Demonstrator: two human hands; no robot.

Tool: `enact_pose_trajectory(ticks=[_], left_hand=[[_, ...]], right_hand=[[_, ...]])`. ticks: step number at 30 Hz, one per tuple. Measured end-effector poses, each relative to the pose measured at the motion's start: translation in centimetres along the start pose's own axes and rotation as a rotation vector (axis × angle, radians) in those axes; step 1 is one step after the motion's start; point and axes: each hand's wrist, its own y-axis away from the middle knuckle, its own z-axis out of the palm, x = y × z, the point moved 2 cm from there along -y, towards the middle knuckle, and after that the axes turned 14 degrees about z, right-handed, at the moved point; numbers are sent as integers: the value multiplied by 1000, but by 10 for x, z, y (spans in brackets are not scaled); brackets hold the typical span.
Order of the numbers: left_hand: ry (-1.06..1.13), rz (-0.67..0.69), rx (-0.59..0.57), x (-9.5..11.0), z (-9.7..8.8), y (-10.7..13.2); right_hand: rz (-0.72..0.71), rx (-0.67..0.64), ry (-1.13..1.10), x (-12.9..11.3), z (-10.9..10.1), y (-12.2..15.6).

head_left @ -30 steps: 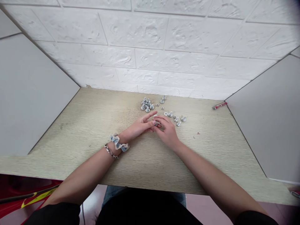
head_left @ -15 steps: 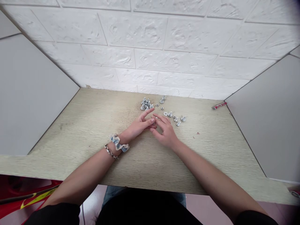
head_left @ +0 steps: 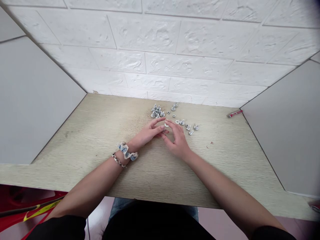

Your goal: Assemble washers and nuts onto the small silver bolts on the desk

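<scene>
My left hand [head_left: 147,133] rests on the wooden desk [head_left: 100,133] with its fingers stretched forward. It wears a chain bracelet and a blue scrunchie [head_left: 127,152] at the wrist. My right hand [head_left: 178,140] lies beside it, fingers spread and bent toward the left fingertips. One small silver piece [head_left: 165,125] sits between the fingertips of both hands. I cannot tell whether either hand grips it. Just beyond the hands lies a heap of small silver screws [head_left: 156,112]. Several loose screws and washers [head_left: 187,127] trail to the right of it.
A red-and-silver pen-like object [head_left: 234,113] lies at the desk's back right corner. Grey side panels [head_left: 30,100] and a white brick-pattern wall [head_left: 160,53] enclose the desk. A red object with a yellow stripe [head_left: 25,210] is below the desk's left front edge.
Both hands have slid slightly forward toward the screws. The right fingers, closed against the left fingertips a second ago, have spread. The small silver piece now shows between the fingertips.
</scene>
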Motion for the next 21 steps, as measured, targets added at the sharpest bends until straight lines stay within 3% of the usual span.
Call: enact_pose_trajectory(ticks=[6,15,18,21], left_hand=[[-35,11,9,0,1,1],[-62,98,47,3,4,-1],[-62,151,151,3,-2,-4],[-97,245,372,9,-17,-7]], right_hand=[[15,-123,74,3,3,0],[57,-193,-80,3,-3,-4],[62,-195,-58,3,-3,-4],[73,-211,52,2,-1,-1]])
